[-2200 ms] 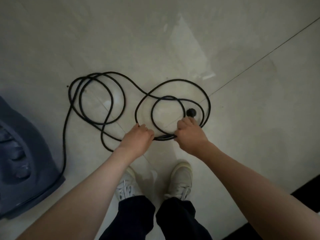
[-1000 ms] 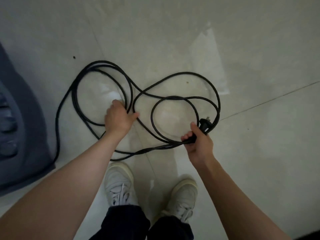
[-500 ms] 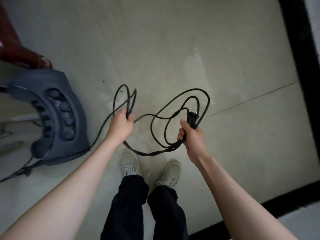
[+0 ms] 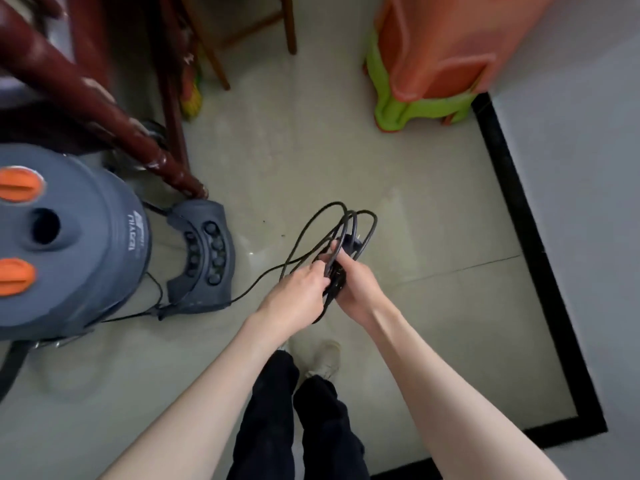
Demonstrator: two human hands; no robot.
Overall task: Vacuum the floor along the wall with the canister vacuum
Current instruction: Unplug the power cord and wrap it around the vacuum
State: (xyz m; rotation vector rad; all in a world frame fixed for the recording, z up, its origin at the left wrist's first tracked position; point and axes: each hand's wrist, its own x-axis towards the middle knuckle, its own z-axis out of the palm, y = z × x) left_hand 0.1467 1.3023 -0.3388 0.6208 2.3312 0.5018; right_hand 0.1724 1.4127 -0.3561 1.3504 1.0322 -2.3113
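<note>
Cord [image 4: 332,233] black, gathered into several loops, held above the pale tiled floor [image 4: 433,202] in front of the person. Left hand [image 4: 298,292] curled round the bundled strands at their lower end; right hand [image 4: 353,282] gripping the same bundle just beside it, thumb up along the loops, the two hands touching. Plug [image 4: 349,242] dark, sitting among the loops just above the right thumb, prongs barely visible. One strand trailing from the bundle down and left across the floor to the base of the canister vacuum [image 4: 79,244].

Canister vacuum grey, round, standing at left, with two orange knobs [image 4: 19,183] on top and a dark round opening between them. Pale lettering printed sideways on the drum's flank, too blurred to read. Grey curved base piece [image 4: 204,254] with dark round studs lying beside the drum.

Dark red wooden furniture legs [image 4: 104,109] behind the vacuum. Stacked green and orange plastic stools [image 4: 426,57] at upper right, near the wall. Black border strip [image 4: 519,216] running along the floor beside the pale wall [image 4: 588,168]. Dark trousers and light shoes [image 4: 323,358] below the forearms.
</note>
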